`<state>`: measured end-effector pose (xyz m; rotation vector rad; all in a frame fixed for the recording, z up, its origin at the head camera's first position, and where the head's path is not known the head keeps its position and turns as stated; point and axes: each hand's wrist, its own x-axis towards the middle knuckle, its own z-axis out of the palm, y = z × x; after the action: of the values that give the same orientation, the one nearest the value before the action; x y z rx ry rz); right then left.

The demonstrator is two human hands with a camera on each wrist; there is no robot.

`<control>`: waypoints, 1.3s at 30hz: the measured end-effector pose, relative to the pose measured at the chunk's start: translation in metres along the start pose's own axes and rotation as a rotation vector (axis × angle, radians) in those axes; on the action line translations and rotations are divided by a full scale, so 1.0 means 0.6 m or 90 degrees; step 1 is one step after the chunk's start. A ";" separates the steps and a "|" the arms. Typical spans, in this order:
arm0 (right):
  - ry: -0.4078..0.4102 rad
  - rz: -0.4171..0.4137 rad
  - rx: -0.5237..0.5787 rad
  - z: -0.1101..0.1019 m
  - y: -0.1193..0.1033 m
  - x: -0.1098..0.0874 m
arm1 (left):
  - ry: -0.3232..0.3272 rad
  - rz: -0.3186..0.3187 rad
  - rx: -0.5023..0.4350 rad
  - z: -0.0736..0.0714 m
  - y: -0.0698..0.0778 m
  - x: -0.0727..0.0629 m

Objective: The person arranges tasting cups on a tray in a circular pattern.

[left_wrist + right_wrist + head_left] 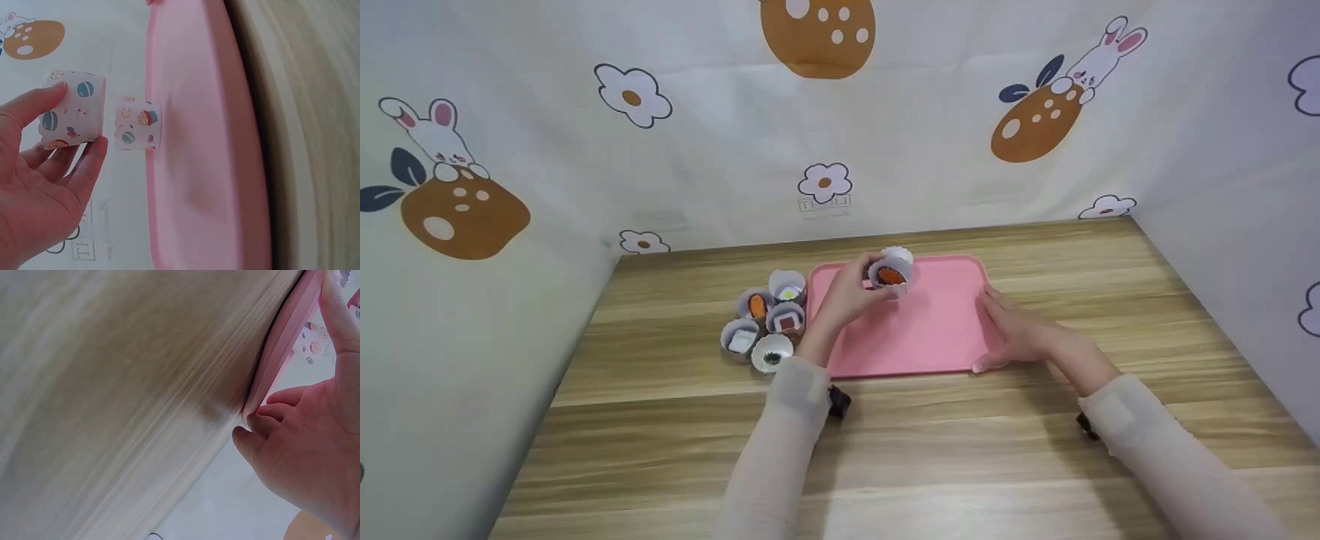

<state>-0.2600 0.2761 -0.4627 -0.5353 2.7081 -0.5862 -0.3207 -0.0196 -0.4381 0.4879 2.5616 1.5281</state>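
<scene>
My left hand (853, 292) pinches a printed paper baking cup (79, 104) between thumb and fingers, above the back of a pink tray (934, 322). A dark orange piece (892, 276) sits inside this cup. Just behind it, a second printed paper cup (138, 125) stands on the tray near the far rim; its contents are hidden in the head view. At the tray's right side my right hand (1020, 334) rests, with fingers along the side rim and the thumb by the front corner.
Left of the tray several paper cups stand close together, holding small pieces: one orange (757, 306), one white (742, 340), one white with a dark red square (787, 322). The wooden table (930, 450) meets patterned curtains (720, 165) behind and at the sides.
</scene>
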 end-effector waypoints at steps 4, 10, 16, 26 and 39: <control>-0.001 -0.003 0.003 0.001 0.001 0.001 | 0.008 -0.003 0.003 0.013 0.000 0.005; -0.010 0.011 0.016 0.000 0.002 0.004 | 0.016 -0.008 -0.009 0.028 0.002 0.011; -0.018 0.023 0.026 -0.002 0.000 0.004 | 0.032 -0.022 -0.019 0.043 0.001 0.017; -0.015 0.018 0.026 -0.002 -0.001 0.002 | 0.052 -0.027 0.015 0.068 0.000 0.023; -0.009 0.016 0.012 -0.001 0.000 0.000 | 0.090 -0.045 0.080 0.097 0.003 0.027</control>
<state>-0.2602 0.2761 -0.4619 -0.4984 2.6890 -0.5973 -0.3203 0.0352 -0.4641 0.3074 2.7622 1.4343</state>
